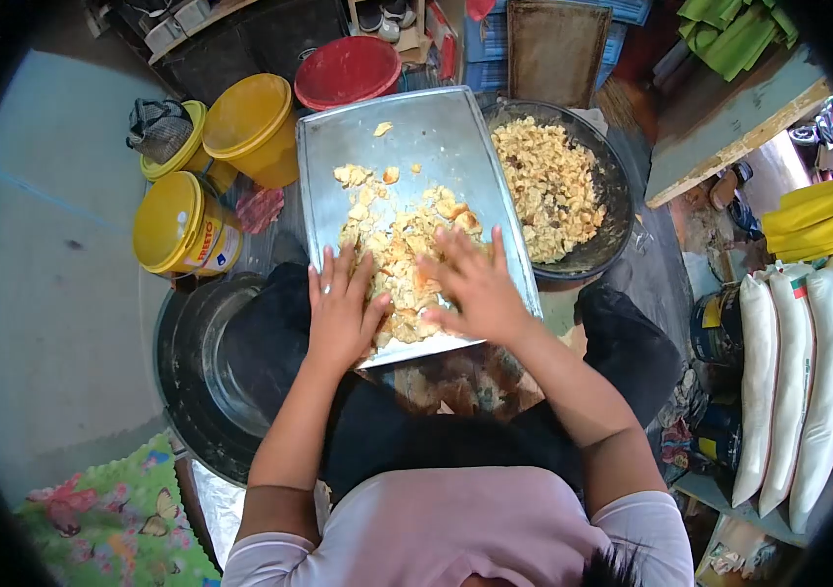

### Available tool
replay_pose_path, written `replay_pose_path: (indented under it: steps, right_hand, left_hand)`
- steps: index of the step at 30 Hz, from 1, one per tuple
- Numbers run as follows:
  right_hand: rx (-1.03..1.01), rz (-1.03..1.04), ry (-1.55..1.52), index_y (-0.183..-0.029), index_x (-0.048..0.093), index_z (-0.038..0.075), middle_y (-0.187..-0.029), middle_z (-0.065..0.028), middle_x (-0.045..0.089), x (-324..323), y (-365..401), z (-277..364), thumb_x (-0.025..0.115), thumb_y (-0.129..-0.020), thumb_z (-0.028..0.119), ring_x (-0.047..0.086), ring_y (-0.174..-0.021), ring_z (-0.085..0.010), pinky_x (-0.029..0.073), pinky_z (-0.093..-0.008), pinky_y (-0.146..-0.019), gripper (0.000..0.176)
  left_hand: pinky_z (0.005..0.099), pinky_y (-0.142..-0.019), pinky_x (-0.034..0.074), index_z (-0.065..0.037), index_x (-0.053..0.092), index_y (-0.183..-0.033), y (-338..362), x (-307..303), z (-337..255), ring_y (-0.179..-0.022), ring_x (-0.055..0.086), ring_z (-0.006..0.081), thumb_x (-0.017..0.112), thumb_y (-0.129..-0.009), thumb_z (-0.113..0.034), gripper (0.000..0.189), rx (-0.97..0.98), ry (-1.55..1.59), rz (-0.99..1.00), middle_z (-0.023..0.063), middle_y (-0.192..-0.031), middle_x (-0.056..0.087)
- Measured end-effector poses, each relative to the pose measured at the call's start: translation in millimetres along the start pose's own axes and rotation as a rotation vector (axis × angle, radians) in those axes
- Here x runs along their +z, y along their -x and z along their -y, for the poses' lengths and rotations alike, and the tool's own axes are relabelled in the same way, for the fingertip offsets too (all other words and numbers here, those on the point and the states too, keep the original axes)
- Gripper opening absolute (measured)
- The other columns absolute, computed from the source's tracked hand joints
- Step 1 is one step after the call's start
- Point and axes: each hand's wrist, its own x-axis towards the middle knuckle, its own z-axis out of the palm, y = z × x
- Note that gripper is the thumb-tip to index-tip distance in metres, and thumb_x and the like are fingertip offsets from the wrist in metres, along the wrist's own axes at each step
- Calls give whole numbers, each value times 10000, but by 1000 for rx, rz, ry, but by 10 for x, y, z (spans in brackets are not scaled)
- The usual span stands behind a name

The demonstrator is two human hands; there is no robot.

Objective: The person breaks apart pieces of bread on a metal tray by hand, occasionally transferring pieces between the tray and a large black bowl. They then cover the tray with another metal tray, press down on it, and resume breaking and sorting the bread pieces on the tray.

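A metal baking tray (pixel 436 127) lies tilted across my lap, with a heap of torn bread pieces (pixel 402 249) over its middle and near end. My left hand (pixel 342 308) rests at the heap's left side, fingers spread and touching the bread. On the right side of the heap, my right hand (pixel 480 292) lies with its fingers spread over the pieces. Neither hand grips anything that I can see. Beyond the tray's right edge stands a black basin (pixel 622 210), filled with more broken bread (pixel 548 186).
Yellow buckets (pixel 248 115) and a red lidded bucket (pixel 348 72) stand at the back left. A large dark tub (pixel 186 391) sits by my left leg. White filled sacks (pixel 817 391) lean at the right. A wooden board (pixel 739 127) juts in at the upper right.
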Motion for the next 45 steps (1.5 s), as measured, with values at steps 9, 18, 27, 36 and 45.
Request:
replay_pose_path:
  steps: [9,18,27,36,45]
  right_hand:
    - [78,-27,-231,-1302,496,168,-1250,-163,497,93,41,-364,547,-856,503,390,-1266,-353,186,-561,-1087,560]
    - [-59,-45,75,-1385,409,173,-1433,-110,377,305,390,-67,514,-824,585,266,-1380,-277,70,-618,-1098,704]
    - [156,-31,-110,-1450,299,183,-1479,-231,233,214,539,-197,541,-778,651,197,-1378,-407,89,-589,-1100,854]
    - [132,-160,-188,-1423,350,147,-1480,-207,229,70,619,-390,542,-787,652,198,-1378,-388,81,-607,-1090,835]
    - [968,-510,-535,-1405,347,72,-1424,-285,270,907,779,-2649,592,-801,616,256,-1343,-400,271,-503,-1069,849]
  left_hand:
    - [532,-1099,185,-30,477,-1282,-61,137,-148,-1313,353,346,518,-904,-317,476,134,-55,102,167,-1351,447]
    - [532,-1104,180,-41,436,-1333,-451,206,-328,-1331,302,392,511,-910,-276,489,233,2,12,194,-1395,388]
    - [518,-1124,114,-32,333,-1408,-1207,352,-362,-1375,245,360,464,-921,-411,630,497,-32,281,180,-1451,344]
    - [528,-1128,80,-59,356,-1409,-1019,313,-600,-1392,224,320,464,-908,-469,656,543,-111,390,158,-1480,299]
    - [603,-1098,32,-200,358,-1429,-942,231,-1111,-1401,145,394,514,-869,-481,646,421,-178,318,157,-1518,210]
